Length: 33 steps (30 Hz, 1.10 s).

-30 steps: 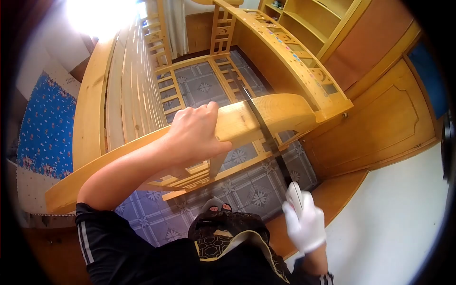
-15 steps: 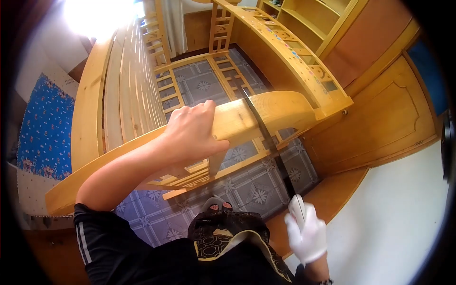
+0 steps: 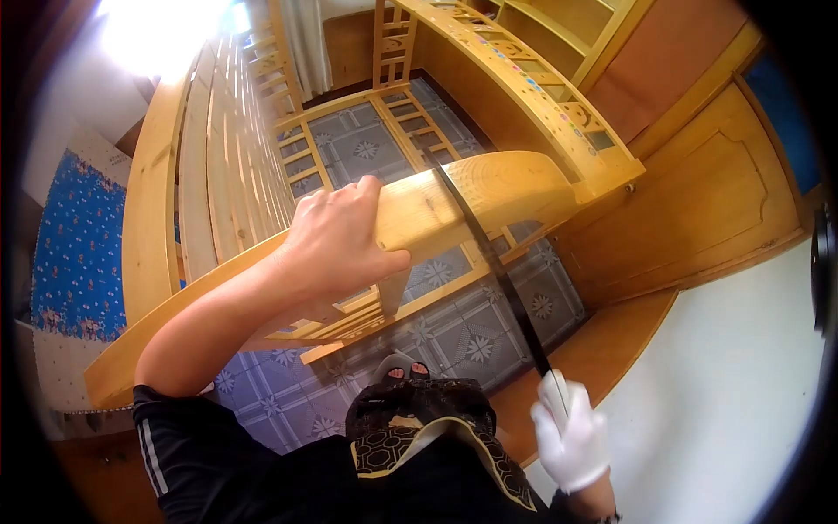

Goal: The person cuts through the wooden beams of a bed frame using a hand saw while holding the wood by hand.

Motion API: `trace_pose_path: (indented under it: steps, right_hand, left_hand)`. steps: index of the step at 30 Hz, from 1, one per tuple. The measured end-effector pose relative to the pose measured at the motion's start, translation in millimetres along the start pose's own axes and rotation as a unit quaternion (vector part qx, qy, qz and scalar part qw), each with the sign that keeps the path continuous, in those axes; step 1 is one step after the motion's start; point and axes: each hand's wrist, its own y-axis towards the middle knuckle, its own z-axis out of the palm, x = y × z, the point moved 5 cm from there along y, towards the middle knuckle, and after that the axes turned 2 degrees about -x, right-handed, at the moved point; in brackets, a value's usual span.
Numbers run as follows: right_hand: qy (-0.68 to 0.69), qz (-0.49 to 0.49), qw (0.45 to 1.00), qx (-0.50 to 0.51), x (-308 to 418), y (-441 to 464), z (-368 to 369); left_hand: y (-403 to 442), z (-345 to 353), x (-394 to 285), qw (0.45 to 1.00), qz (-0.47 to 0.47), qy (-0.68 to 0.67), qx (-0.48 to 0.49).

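My bare left hand (image 3: 339, 234) is wrapped over a thick curved wooden board (image 3: 515, 179), thumb on its near side. In a white glove, my right hand (image 3: 572, 441) is closed round the pale handle of a handsaw (image 3: 506, 284) at the lower right. The long dark blade runs up and left from the handle and lies across the board, to the right of my left hand. Whether its teeth have entered the wood cannot be made out.
A slatted wooden frame (image 3: 205, 166) stands at the left, and a rail with cut-out panels (image 3: 524, 74) at the upper right. Beyond are wooden shelves (image 3: 550, 26) and a door (image 3: 698, 210). Blue patterned fabric (image 3: 78, 249) hangs far left. Below is the tiled floor (image 3: 454, 341).
My right hand and the saw have moved down and slightly right, toward my body. My left hand keeps its hold on the board, while the view has shifted a little.
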Motion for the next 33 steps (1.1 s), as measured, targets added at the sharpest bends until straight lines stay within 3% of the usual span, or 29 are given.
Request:
trace_pose_path:
  steps: [1,3,4,5,7,11,13,16,17,18,20,25,27,28,29,31,33]
  right_hand:
    - [-0.027,-0.006,1.000,0.006,-4,-17,-7]
    - [0.042,0.151,0.987,0.024,-4,-33,-19]
    - [-0.024,0.027,0.999,0.026,1,-23,-20]
    - [-0.015,0.000,1.000,0.007,2,-4,-15]
    - [0.024,0.015,0.999,0.031,7,39,1]
    - [0.039,0.001,0.999,0.006,-3,30,5]
    - [-0.034,-0.037,0.999,0.009,1,-6,-13]
    - [0.003,0.123,0.992,0.011,-3,-42,-25]
    - [0.006,0.125,0.992,0.006,-2,-33,-21]
    - [0.002,0.042,0.999,-0.012,4,-10,-17]
    - [0.019,-0.011,0.999,-0.026,3,32,1]
    - [0.031,0.033,0.999,-0.013,-1,38,13]
    - [-0.006,-0.014,1.000,-0.010,3,5,-3]
    - [-0.004,0.004,1.000,-0.007,-4,-18,-7]
    - [0.034,0.083,0.996,0.013,-14,-41,-11]
    - [-0.030,0.060,0.997,0.030,-7,-43,-20]
    - [-0.039,-0.042,0.998,-0.014,5,-4,-12]
  left_hand:
    - [0,0,0,1.000,0.000,0.001,0.001]
    - [0,2,1,1.000,0.002,-0.001,-0.013]
    - [0,2,0,1.000,0.015,0.003,-0.018]
    - [0,2,-1,1.000,0.022,0.009,-0.013]
    - [-1,0,-2,1.000,0.007,-0.003,-0.028]
    - [0,2,1,1.000,-0.016,0.014,0.005]
    - [2,3,4,1.000,-0.021,0.014,0.014]
    - [3,4,3,1.000,-0.020,0.013,0.017]
    - [3,4,3,1.000,-0.015,0.017,0.016]
    - [3,5,4,1.000,-0.015,0.020,0.013]
    - [3,4,5,1.000,-0.012,0.026,0.008]
    - [3,5,7,1.000,-0.009,0.023,0.009]
    - [4,5,9,1.000,-0.009,0.020,0.008]
    - [3,6,8,1.000,-0.008,0.018,0.011]
    - [3,5,7,1.000,-0.012,0.014,0.008]
    - [2,3,3,0.999,-0.024,0.016,0.020]
    - [3,2,3,1.000,-0.018,0.014,0.019]
